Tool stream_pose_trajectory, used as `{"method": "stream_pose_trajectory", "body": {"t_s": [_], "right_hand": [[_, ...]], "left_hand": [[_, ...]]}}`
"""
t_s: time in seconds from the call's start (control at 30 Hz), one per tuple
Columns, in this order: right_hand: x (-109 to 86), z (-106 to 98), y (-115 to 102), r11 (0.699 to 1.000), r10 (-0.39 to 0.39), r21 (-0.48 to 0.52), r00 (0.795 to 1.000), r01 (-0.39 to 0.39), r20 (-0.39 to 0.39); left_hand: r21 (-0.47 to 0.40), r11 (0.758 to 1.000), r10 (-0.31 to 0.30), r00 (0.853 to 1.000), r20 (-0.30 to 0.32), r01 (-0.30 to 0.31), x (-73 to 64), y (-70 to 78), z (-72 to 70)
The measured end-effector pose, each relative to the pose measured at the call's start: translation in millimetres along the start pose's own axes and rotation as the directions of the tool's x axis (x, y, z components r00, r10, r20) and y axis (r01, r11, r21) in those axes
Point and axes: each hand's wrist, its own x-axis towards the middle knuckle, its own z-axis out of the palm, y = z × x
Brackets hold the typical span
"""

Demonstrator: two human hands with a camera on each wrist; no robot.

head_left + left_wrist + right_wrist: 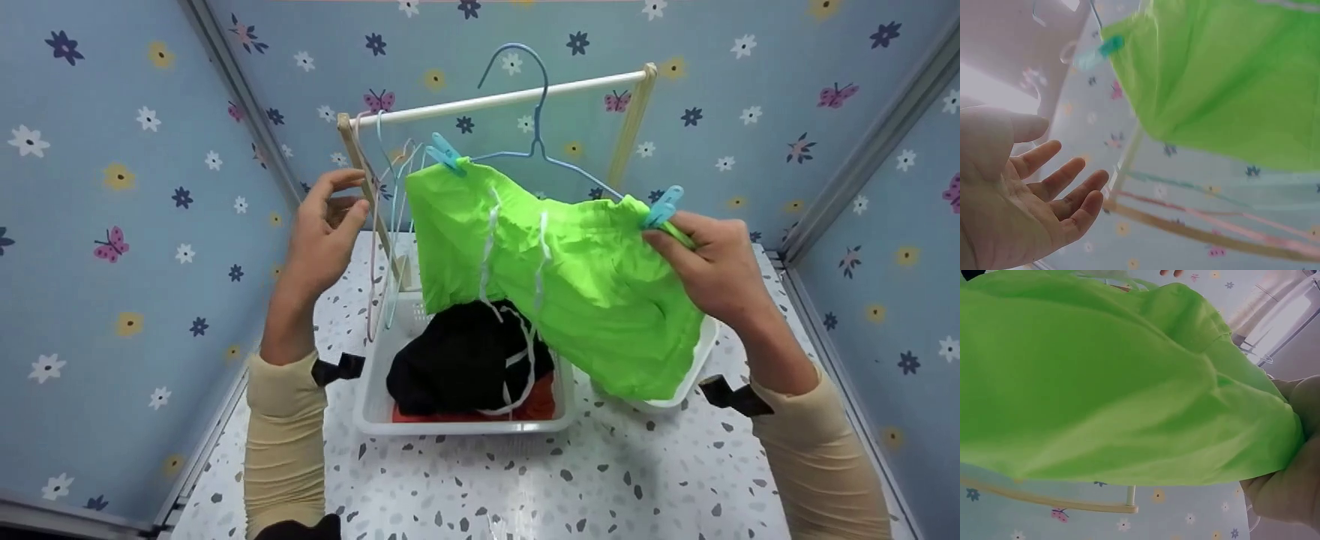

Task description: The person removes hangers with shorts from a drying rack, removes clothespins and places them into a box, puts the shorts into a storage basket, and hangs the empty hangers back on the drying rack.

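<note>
Bright green shorts (600,292) with white drawstrings hang from a blue hanger (537,127), fixed at the waistband by one turquoise clothespin (448,154) on the left and another clothespin (663,208) on the right. My right hand (720,259) pinches the waistband corner beside the right clothespin; in the right wrist view the cloth hides most of its fingers. My left hand (326,232) is off the shorts, near the rack's left post, its fingers relaxed and apart in the left wrist view. The hanger's hook rises in front of the white rail (450,109); whether they touch I cannot tell.
Several thin hangers (375,225) hang at the rail's left end. Below, a white basket (465,428) holds black clothing (457,360) with a white cord and red-orange cloth (536,401). Another white container (701,352) stands partly behind the shorts. Patterned walls enclose the speckled table (600,480).
</note>
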Motion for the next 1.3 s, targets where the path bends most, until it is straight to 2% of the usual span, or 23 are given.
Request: {"method": "stream_pose_trajectory", "body": {"t_s": [0.13,0.3,0.4,0.5,0.6,0.67,0.73,0.87,0.93,1.03,1.1,1.23,1.3], "right_hand": [[-1.1,-2,-4,0.999,-0.038,0.031,0.999,0.039,-0.01],[-6.8,6,-6,0.99,-0.08,0.119,0.997,0.079,0.0],[-10.3,13,-5,0.982,-0.104,0.161,0.995,0.101,0.011],[-14.6,22,-3,0.973,-0.128,0.194,0.992,0.122,0.015],[-19.4,31,2,0.968,-0.143,0.212,0.99,0.136,0.017],[-21.9,38,6,0.964,-0.153,0.222,0.988,0.146,0.011],[-22.8,44,11,0.96,-0.169,0.226,0.986,0.165,-0.004],[-22.6,58,22,0.948,-0.226,0.225,0.974,0.226,-0.027],[-22.7,66,29,0.939,-0.258,0.225,0.966,0.259,-0.032],[-23.8,78,39,0.93,-0.301,0.207,0.953,0.303,-0.045],[-24.5,87,47,0.923,-0.325,0.198,0.944,0.331,-0.061],[-28.6,104,64,0.914,-0.354,0.178,0.931,0.364,-0.084],[-31.4,111,72,0.918,-0.348,0.171,0.934,0.357,-0.082]], "left_hand": [[0.061,0.993,0.1,0.993,-0.069,-0.096,-14.2,4.7,17.4],[0.165,0.981,0.13,0.974,-0.185,-0.1,-26.6,3.4,43.4],[0.166,0.981,0.138,0.961,-0.238,-0.099,-26.9,-1.0,55.1],[0.131,0.986,0.142,0.943,-0.302,-0.106,-26.9,-12.1,58.6],[0.102,0.989,0.138,0.922,-0.361,-0.108,-30.4,-24.8,56.0],[0.078,0.991,0.128,0.916,-0.38,-0.106,-34.4,-32.4,53.2],[0.039,0.995,0.103,0.921,-0.376,-0.095,-38.0,-38.9,50.0],[-0.063,0.996,0.035,0.951,-0.307,-0.057,-46.5,-47.2,41.2],[-0.082,0.996,0.022,0.964,-0.266,-0.045,-53.1,-43.1,35.4],[-0.129,0.991,0.013,0.974,-0.226,-0.044,-63.8,-38.2,28.4],[-0.155,0.987,0.006,0.975,-0.222,-0.041,-70.3,-38.3,25.7],[-0.185,0.98,0.026,0.967,-0.253,-0.075,-80.2,-62.7,26.5],[-0.169,0.98,0.053,0.958,-0.283,-0.104,-84.7,-71.8,29.3]]}}
